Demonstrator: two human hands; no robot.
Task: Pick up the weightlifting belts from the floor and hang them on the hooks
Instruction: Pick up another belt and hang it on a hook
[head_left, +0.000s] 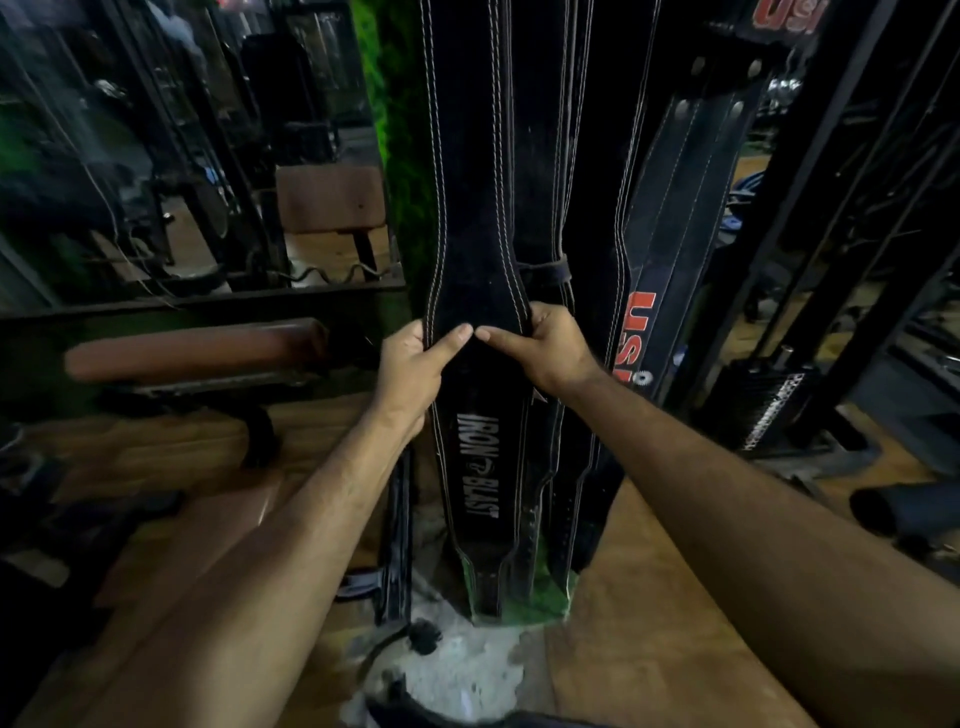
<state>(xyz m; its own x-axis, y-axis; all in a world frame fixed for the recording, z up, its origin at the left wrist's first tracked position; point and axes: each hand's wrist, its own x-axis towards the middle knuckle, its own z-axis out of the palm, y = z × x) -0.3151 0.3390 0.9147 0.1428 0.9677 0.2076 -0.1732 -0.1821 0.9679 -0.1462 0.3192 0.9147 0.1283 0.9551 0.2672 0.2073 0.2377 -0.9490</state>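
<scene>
Iron Blast belt (480, 208): black, white double stitching, hangs vertically dead centre, top end runs out of frame, narrow tail end down near the floor (649, 623). Hook not in view, so can't confirm it's seated.

Left hand (410, 358) grips the belt's left edge, thumb across the front face, fingers wrapped behind. Right hand (545, 345) mirrors it on the right edge, thumb also on the face. Thumb tips nearly touch mid-belt. Both hands clamped on the same belt at its narrow waist, just above the logo.

Judgement: belt looks already up and the hands are straightening or settling it. To do it well: keep both edges held level so it doesn't twist, ease tension off slowly, check the top holds before letting go. Risk is it slips off the unseen hook if released while skewed.

Just behind and to the right: a second black belt (582, 156) hanging, overlapped by the first. Further right, a USA belt (670, 218) with red lettering, also hanging, tilted slightly.

Containers: none visible, nothing to report inside anything.

Surroundings: padded bench (197, 348) left, dark machine frame (831, 208) right, patch of broken white flooring (467, 670) below the belts. Dim light, far detail murky.
</scene>
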